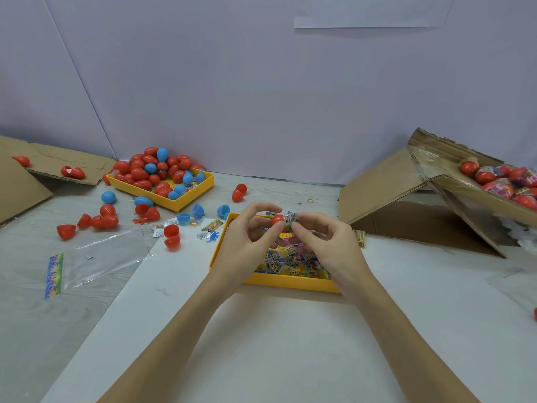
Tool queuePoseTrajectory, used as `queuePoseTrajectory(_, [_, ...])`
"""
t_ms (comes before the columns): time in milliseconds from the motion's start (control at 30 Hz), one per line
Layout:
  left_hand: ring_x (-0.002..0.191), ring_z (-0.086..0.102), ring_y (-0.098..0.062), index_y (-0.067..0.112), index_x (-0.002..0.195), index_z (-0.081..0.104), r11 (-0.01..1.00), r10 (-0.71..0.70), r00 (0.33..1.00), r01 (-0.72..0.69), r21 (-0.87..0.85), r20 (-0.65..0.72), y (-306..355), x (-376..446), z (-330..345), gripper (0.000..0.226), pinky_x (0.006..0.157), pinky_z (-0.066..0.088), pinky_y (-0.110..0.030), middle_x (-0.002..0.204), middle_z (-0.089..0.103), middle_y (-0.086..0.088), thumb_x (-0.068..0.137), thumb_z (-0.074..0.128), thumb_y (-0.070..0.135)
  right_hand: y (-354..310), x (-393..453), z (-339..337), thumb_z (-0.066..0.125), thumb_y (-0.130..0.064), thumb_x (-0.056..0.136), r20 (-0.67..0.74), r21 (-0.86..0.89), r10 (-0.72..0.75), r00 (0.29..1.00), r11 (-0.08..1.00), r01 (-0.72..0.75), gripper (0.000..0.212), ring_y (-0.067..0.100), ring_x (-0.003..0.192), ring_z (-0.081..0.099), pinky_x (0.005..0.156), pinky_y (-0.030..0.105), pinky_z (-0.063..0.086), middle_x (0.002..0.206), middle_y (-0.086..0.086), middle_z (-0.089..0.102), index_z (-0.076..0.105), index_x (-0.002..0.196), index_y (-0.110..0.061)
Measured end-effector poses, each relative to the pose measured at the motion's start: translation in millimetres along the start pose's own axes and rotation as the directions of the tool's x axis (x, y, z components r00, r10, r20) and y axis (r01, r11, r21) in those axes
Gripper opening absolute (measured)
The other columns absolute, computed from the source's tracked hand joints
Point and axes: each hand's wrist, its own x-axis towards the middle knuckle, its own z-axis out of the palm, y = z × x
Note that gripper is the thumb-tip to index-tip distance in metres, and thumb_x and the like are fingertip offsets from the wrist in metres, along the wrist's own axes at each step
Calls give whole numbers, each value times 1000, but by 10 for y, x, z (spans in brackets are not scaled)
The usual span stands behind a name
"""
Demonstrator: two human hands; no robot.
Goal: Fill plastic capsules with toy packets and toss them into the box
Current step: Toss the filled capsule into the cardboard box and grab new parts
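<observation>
My left hand (250,239) pinches a red capsule half (277,219) above the near yellow tray (290,283). My right hand (322,245) pinches a folded toy packet (291,219) whose end touches the capsule half. The near tray holds several colourful toy packets (286,261). The cardboard box (479,181) at the right lies tilted and holds several filled red capsules (499,181).
A far yellow tray (186,196) at the back left is heaped with red and blue capsules. Loose capsule halves (101,221), packets and a clear plastic bag (98,260) are scattered on the left. Flattened cardboard (20,181) lies at the far left. A white sheet (261,344) covers the near table.
</observation>
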Motion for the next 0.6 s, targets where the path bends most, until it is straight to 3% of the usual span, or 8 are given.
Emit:
queuePoseTrajectory(200, [92,74,-14,25,124,66,990,99,995,-99,96,1,18,-25,40,37,83,61,-29,100,76,7,89,78,25,-35,8,-7,70,-19,97,28,128,90,996,987,-93,22,23,94,76,73,28,60,105,8,78,73,117,-11])
queuePoseTrajectory(367, [88,68,-10,18,130,66,914,268,962,-241,327,-42,12,-44,69,43,81,57,-22,102,72,6,89,77,21,-88,3,-14,65,-27,100,148,140,158,976,974,-178,25,23,84,74,69,30,61,97,7,77,73,115,-8])
queuePoseTrajectory(500, [88,65,-10,12,133,66,861,334,943,-300,410,-11,20,-44,64,41,81,55,-20,101,70,3,92,73,13,-129,6,6,57,-38,103,163,162,207,965,959,-233,36,23,82,74,68,30,61,98,13,77,73,115,-8])
queuePoseTrajectory(600, [86,64,-8,12,131,66,842,355,935,-327,429,15,23,-48,58,40,80,53,-17,101,69,5,92,73,12,-123,-3,-2,62,-35,100,162,150,189,969,965,-213,32,24,85,74,70,29,61,98,12,77,73,113,-8])
